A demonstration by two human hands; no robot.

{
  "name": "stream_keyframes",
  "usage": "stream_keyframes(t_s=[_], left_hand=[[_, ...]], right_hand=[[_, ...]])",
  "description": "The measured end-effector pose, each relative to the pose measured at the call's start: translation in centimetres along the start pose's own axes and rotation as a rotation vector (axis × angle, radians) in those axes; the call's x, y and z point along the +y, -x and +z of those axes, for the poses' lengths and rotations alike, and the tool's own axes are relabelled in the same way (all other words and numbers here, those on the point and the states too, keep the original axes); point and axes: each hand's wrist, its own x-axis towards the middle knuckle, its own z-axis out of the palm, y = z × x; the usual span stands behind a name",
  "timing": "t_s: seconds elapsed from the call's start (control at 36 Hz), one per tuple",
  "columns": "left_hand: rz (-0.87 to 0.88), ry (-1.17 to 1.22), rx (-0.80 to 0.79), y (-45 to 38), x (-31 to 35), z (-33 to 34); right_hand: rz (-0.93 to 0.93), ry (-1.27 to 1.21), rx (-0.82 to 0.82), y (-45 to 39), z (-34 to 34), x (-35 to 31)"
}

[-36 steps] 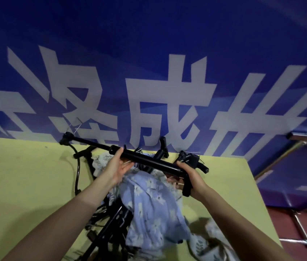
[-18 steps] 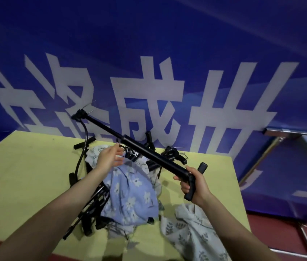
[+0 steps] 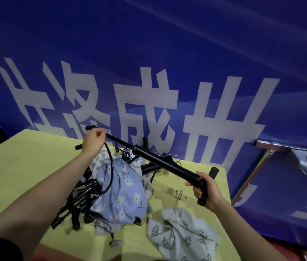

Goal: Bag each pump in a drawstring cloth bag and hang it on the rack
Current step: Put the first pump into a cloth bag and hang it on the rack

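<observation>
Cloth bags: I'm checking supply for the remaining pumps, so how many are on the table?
2 show clearly: a blue floral bag on the pump pile, a white leaf-print bag at the table's near edge. Patterned cloth beneath the blue one may be more.

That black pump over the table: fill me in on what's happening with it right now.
A person holds a black pump in the air above the yellow table. The right hand grips its T-handle, and the left hand grips the thin rod near the far end. Below lie a blue floral bag draped over a heap of other pumps, and a white leaf-print bag lies nearer the table's front edge. The held pump is not yet bagged.
</observation>
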Motion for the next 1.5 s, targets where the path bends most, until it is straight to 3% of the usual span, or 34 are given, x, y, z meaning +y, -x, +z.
stream_keyframes(t_s=[0.28,0.64,1.19,1.5], left_hand=[[-0.223,-0.105,0.085,-1.9,-0.5,-1.0],[-0.412,0.285,0.19,-1.0,-4.4,-1.3],[-0.323,0.595,0.29,-1.5,-1.3,-1.9],[-0.203,0.855,0.204,-0.6,2.4,-1.0]], right_hand=[[-0.013,0.052,-0.054,1.2,-1.9,-0.5],[0.036,0.029,-0.018,1.3,-2.9,0.8],[0.091,-0.089,0.045,2.3,-2.5,1.8],[0.094,-0.253,-0.015,2.2,-0.4,2.9]])
